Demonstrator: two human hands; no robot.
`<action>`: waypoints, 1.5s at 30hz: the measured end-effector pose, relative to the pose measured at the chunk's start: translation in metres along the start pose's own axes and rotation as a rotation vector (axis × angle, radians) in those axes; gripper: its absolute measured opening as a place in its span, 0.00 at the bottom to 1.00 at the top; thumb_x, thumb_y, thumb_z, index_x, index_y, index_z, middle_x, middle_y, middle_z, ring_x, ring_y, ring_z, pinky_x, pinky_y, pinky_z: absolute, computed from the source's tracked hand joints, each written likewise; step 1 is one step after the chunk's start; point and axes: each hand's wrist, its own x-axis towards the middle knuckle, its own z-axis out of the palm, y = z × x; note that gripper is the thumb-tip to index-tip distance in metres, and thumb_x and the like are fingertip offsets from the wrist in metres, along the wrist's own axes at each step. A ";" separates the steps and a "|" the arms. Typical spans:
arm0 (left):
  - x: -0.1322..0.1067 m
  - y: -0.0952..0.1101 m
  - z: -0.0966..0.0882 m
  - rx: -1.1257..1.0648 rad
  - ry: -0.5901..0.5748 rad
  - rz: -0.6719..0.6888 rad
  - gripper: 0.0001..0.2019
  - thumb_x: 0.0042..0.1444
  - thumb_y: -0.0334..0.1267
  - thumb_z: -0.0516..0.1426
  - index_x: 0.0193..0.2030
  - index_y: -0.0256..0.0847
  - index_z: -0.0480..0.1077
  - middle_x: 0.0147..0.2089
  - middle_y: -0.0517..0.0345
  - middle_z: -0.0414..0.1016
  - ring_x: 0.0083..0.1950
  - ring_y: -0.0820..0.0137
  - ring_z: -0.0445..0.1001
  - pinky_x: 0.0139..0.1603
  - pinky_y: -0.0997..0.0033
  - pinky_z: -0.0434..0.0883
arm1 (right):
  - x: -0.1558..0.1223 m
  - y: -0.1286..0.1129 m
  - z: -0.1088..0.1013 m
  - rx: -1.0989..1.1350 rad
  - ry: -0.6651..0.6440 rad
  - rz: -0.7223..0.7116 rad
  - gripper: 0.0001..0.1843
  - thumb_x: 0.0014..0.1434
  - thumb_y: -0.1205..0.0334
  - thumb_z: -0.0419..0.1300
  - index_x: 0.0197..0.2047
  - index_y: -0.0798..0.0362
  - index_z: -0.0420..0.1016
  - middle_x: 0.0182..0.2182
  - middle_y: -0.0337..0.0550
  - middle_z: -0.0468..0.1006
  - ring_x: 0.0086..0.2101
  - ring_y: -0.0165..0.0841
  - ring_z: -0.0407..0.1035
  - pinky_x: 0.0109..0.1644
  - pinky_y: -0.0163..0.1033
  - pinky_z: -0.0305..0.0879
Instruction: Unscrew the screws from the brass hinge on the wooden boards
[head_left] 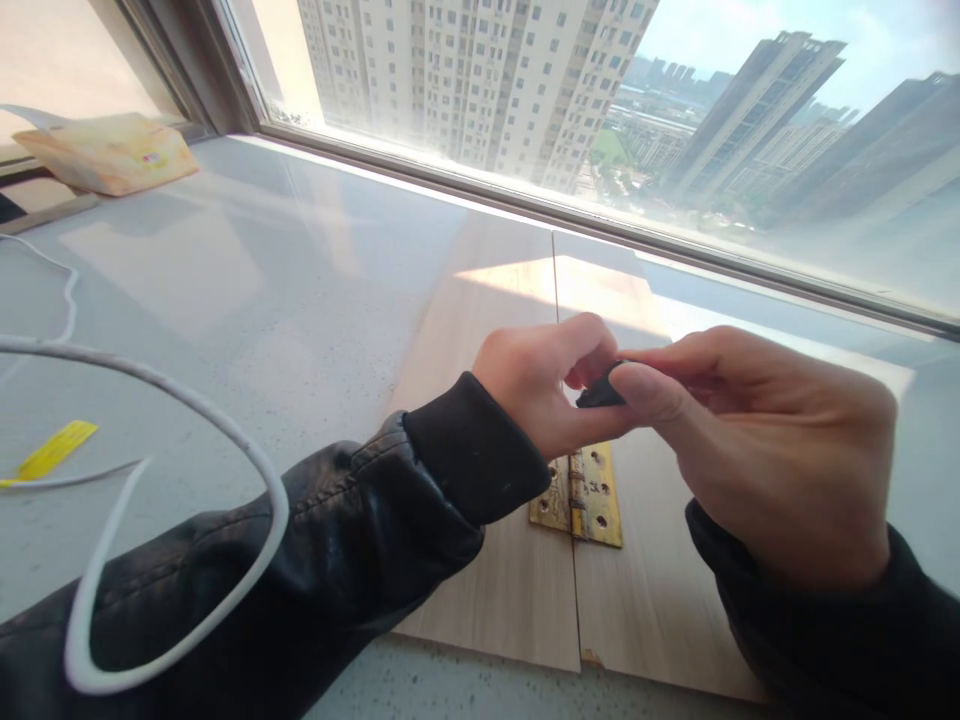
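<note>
A small black object [602,388] is pinched between the thumb and fingers of my right hand [784,440]; its kind does not show. My left hand [551,385] is closed around the object's other end, its fingers curled and partly hidden. Below both hands a brass hinge [598,500] lies unfolded across the seam of two wood-grain boards. One leaf rests on the left board [487,590], the other on the right board [667,620]. Several holes show in the hinge, and its upper part is covered by my hands.
The boards lie on a pale speckled sill [322,260] beside a window frame [480,180]. A white cable [247,450] loops over my left sleeve, with a yellow tag [58,450] at the far left. A tissue pack [112,155] stands in the back left corner.
</note>
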 end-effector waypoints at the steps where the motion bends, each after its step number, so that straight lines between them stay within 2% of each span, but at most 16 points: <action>1: 0.000 0.000 0.002 -0.017 0.013 -0.024 0.13 0.45 0.41 0.65 0.25 0.42 0.65 0.22 0.66 0.69 0.23 0.77 0.66 0.26 0.73 0.68 | 0.001 0.000 -0.001 0.007 -0.008 -0.010 0.04 0.54 0.57 0.65 0.28 0.45 0.77 0.21 0.35 0.73 0.23 0.31 0.66 0.25 0.39 0.59; 4: -0.003 -0.002 0.001 -0.089 0.027 -0.083 0.13 0.44 0.43 0.66 0.24 0.42 0.66 0.22 0.65 0.72 0.23 0.76 0.67 0.25 0.72 0.69 | 0.002 -0.002 -0.002 -0.003 -0.058 -0.034 0.06 0.57 0.56 0.62 0.30 0.46 0.78 0.22 0.35 0.74 0.22 0.29 0.64 0.24 0.38 0.59; 6: -0.004 -0.002 -0.001 -0.132 -0.006 -0.075 0.12 0.45 0.41 0.66 0.24 0.41 0.68 0.23 0.63 0.73 0.25 0.75 0.69 0.28 0.71 0.70 | 0.003 -0.003 -0.003 -0.018 -0.047 -0.027 0.07 0.57 0.55 0.62 0.34 0.47 0.78 0.24 0.37 0.75 0.24 0.29 0.65 0.25 0.38 0.61; 9: -0.003 -0.002 -0.005 -0.223 -0.121 -0.041 0.07 0.48 0.37 0.65 0.29 0.39 0.72 0.27 0.60 0.76 0.30 0.74 0.73 0.35 0.70 0.74 | 0.005 -0.003 -0.007 -0.018 0.005 -0.032 0.09 0.57 0.54 0.61 0.38 0.48 0.78 0.23 0.36 0.72 0.23 0.28 0.64 0.26 0.38 0.62; 12: -0.001 -0.007 -0.009 -0.400 -0.245 -0.108 0.06 0.51 0.33 0.63 0.35 0.36 0.74 0.33 0.55 0.79 0.35 0.72 0.77 0.42 0.67 0.76 | 0.007 -0.002 -0.011 0.009 0.020 -0.023 0.09 0.58 0.54 0.61 0.38 0.47 0.78 0.21 0.35 0.70 0.22 0.27 0.62 0.26 0.38 0.59; 16: 0.001 -0.015 -0.012 -0.507 -0.327 -0.120 0.06 0.53 0.31 0.61 0.39 0.36 0.74 0.37 0.54 0.80 0.39 0.70 0.78 0.45 0.67 0.76 | 0.008 0.001 -0.009 0.092 -0.078 -0.063 0.05 0.55 0.57 0.64 0.34 0.48 0.79 0.24 0.37 0.73 0.25 0.29 0.65 0.27 0.39 0.60; 18: 0.002 -0.014 -0.013 -0.426 -0.309 -0.100 0.07 0.52 0.33 0.61 0.39 0.37 0.74 0.36 0.55 0.80 0.39 0.70 0.78 0.43 0.67 0.76 | 0.007 0.001 -0.007 0.133 -0.109 -0.043 0.03 0.54 0.59 0.65 0.31 0.49 0.78 0.25 0.38 0.75 0.27 0.31 0.67 0.28 0.40 0.61; 20: 0.003 -0.010 -0.012 -0.279 -0.229 -0.110 0.09 0.48 0.38 0.64 0.37 0.38 0.74 0.33 0.56 0.79 0.35 0.70 0.77 0.38 0.68 0.75 | 0.006 0.001 -0.004 0.158 -0.105 0.014 0.04 0.53 0.60 0.65 0.29 0.49 0.76 0.25 0.39 0.75 0.27 0.31 0.68 0.30 0.41 0.63; 23: 0.003 -0.002 -0.010 -0.086 -0.078 -0.089 0.12 0.42 0.44 0.67 0.29 0.40 0.73 0.26 0.60 0.76 0.28 0.72 0.73 0.29 0.69 0.72 | 0.005 0.002 -0.003 0.191 -0.104 0.040 0.04 0.52 0.60 0.66 0.28 0.49 0.75 0.26 0.39 0.76 0.28 0.32 0.70 0.31 0.41 0.64; 25: 0.003 0.002 -0.009 -0.043 -0.042 -0.047 0.11 0.44 0.43 0.66 0.25 0.40 0.70 0.23 0.62 0.74 0.26 0.74 0.70 0.27 0.71 0.70 | 0.006 0.002 -0.004 0.202 -0.112 0.035 0.03 0.52 0.61 0.66 0.29 0.48 0.76 0.26 0.38 0.76 0.28 0.32 0.70 0.31 0.40 0.64; 30: 0.005 -0.001 -0.014 -0.123 -0.109 -0.007 0.06 0.47 0.39 0.65 0.27 0.42 0.73 0.24 0.62 0.75 0.27 0.74 0.71 0.30 0.69 0.72 | 0.011 0.002 -0.010 0.238 -0.151 0.020 0.05 0.54 0.62 0.65 0.27 0.49 0.77 0.19 0.33 0.71 0.22 0.26 0.65 0.25 0.34 0.63; 33: 0.007 -0.008 -0.019 -0.229 -0.241 0.006 0.03 0.50 0.35 0.63 0.33 0.42 0.76 0.29 0.61 0.79 0.31 0.72 0.74 0.36 0.67 0.74 | 0.012 0.005 -0.013 0.234 -0.174 0.043 0.05 0.57 0.60 0.62 0.36 0.47 0.80 0.17 0.31 0.68 0.19 0.24 0.62 0.23 0.33 0.63; 35: 0.008 -0.012 -0.022 -0.283 -0.327 0.006 0.04 0.53 0.35 0.61 0.35 0.41 0.76 0.32 0.59 0.80 0.34 0.70 0.75 0.39 0.66 0.74 | 0.011 0.007 -0.013 0.228 -0.231 0.032 0.10 0.58 0.60 0.61 0.44 0.46 0.79 0.22 0.34 0.74 0.23 0.26 0.68 0.26 0.35 0.67; 37: 0.009 -0.014 -0.023 -0.297 -0.373 0.004 0.04 0.54 0.35 0.60 0.35 0.41 0.77 0.33 0.58 0.80 0.35 0.69 0.76 0.40 0.65 0.74 | 0.010 0.008 -0.012 0.221 -0.304 -0.007 0.12 0.58 0.61 0.60 0.46 0.46 0.78 0.31 0.39 0.79 0.30 0.30 0.73 0.32 0.38 0.70; 40: 0.008 -0.011 -0.021 -0.222 -0.351 0.003 0.04 0.53 0.37 0.61 0.33 0.40 0.77 0.29 0.60 0.79 0.31 0.71 0.75 0.36 0.67 0.74 | 0.011 0.008 -0.013 0.237 -0.370 -0.008 0.10 0.58 0.61 0.60 0.43 0.47 0.78 0.34 0.40 0.80 0.33 0.32 0.74 0.33 0.39 0.72; 45: 0.006 -0.002 -0.013 -0.049 -0.164 -0.035 0.10 0.41 0.42 0.67 0.27 0.40 0.74 0.25 0.62 0.76 0.27 0.74 0.71 0.29 0.71 0.70 | 0.014 0.005 -0.014 0.225 -0.355 0.019 0.06 0.56 0.59 0.62 0.38 0.49 0.77 0.28 0.40 0.79 0.28 0.31 0.72 0.28 0.36 0.69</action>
